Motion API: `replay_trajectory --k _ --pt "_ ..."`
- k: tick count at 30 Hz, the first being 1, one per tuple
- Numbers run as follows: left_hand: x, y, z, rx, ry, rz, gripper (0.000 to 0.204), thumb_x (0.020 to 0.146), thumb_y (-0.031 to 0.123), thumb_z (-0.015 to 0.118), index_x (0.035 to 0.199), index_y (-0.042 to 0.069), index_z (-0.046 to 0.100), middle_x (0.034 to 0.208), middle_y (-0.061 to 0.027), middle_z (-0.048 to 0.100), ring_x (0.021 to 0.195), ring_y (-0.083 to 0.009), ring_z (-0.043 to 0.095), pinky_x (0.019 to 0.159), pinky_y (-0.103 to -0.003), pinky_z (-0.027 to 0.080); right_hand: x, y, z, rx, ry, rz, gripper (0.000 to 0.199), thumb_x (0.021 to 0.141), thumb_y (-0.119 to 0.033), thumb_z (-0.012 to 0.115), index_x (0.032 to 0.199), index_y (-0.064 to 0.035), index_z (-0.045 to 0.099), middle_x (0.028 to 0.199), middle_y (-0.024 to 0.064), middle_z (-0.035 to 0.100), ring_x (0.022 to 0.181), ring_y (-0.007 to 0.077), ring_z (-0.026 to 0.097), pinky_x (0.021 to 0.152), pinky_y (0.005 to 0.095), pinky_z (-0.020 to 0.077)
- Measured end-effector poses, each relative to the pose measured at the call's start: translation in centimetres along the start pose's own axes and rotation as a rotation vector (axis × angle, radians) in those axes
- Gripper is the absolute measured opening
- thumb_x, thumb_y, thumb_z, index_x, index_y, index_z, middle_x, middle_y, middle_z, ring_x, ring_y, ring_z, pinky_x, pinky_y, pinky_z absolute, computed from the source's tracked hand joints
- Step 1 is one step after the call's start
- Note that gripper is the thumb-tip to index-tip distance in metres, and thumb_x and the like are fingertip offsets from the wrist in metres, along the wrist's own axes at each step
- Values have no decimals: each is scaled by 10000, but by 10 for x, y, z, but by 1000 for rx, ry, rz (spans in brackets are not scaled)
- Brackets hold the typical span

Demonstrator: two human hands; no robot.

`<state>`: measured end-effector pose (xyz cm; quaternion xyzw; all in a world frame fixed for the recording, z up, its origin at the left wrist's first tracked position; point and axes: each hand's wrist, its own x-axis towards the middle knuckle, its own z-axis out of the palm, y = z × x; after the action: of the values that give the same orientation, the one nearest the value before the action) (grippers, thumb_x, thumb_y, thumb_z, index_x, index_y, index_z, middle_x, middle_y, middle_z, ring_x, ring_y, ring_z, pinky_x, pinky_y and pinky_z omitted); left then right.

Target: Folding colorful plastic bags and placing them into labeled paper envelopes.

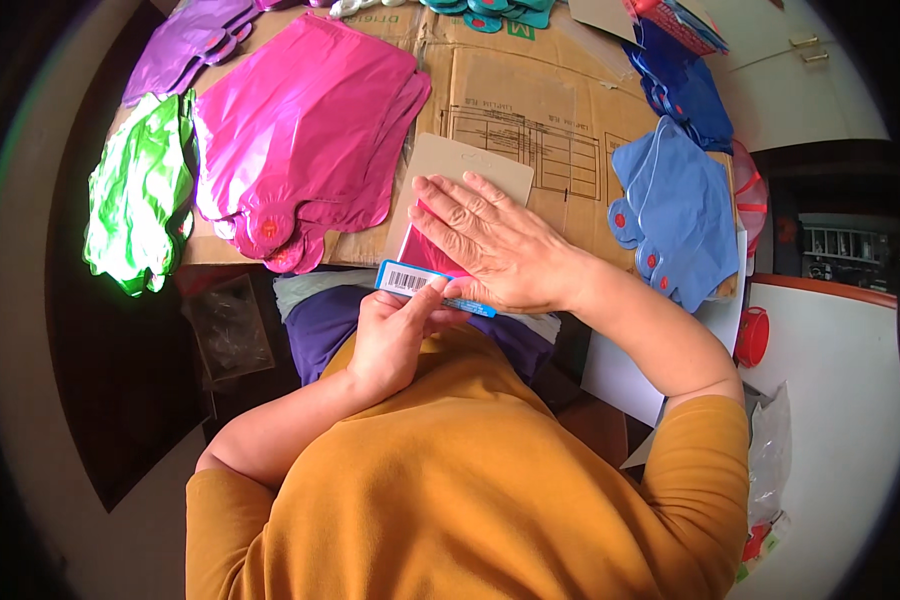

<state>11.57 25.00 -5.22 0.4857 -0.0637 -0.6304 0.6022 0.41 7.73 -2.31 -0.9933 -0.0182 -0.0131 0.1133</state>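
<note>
A hang card (pixel 490 168) of plain brown board lies at the front edge of the cardboard surface, with a folded pink foil piece (pixel 425 256) against it. My right hand (pixel 500 245) rests flat over both, its fingers stretched out and slightly apart. At the near end runs a blue-edged strip (pixel 407 279) with a white barcode panel. My left hand (pixel 395 335) pinches that strip between thumb and fingers, close beside my right thumb. My right palm hides much of the pink foil.
A large stack of pink foil balloons (pixel 305 120) lies flat on the cardboard (pixel 515 85). Green foil balloons (pixel 138 195) hang over its left edge; purple ones (pixel 185 50) lie beyond. Light blue balloons (pixel 678 215) overhang the right edge. A red round container (pixel 753 337) stands further right.
</note>
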Motion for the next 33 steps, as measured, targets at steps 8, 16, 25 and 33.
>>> replay_trajectory --k 8,16,25,33 --pt "3 -3 -1 56 -8 48 237 986 196 584 1038 -27 647 992 -105 697 864 -192 697 823 -335 562 4 18 -48 597 357 173 378 841 -85 697 1204 -11 619 1161 124 620 1078 247 605 966 345 474" --pt "5 -7 -4 69 -37 85 225 980 188 595 1037 -24 647 993 -99 695 868 -176 689 831 -332 563 25 21 -55 874 -169 482 232 819 -84 727 1009 33 665 850 58 696 762 100 636 685 251 505" --pt "3 -6 -4 53 -57 77 241 984 201 589 1045 -25 642 1006 -100 698 874 -176 694 838 -332 561 29 22 -54 983 -252 703 180 804 -83 730 926 35 671 782 52 694 703 88 624 659 250 492" --pt "0 -2 -2 79 -39 36 256 983 221 591 1049 -22 638 1002 -110 697 872 -179 696 839 -329 558 34 26 -58 899 -303 655 158 742 -76 742 859 22 701 769 65 695 703 110 620 674 266 497"
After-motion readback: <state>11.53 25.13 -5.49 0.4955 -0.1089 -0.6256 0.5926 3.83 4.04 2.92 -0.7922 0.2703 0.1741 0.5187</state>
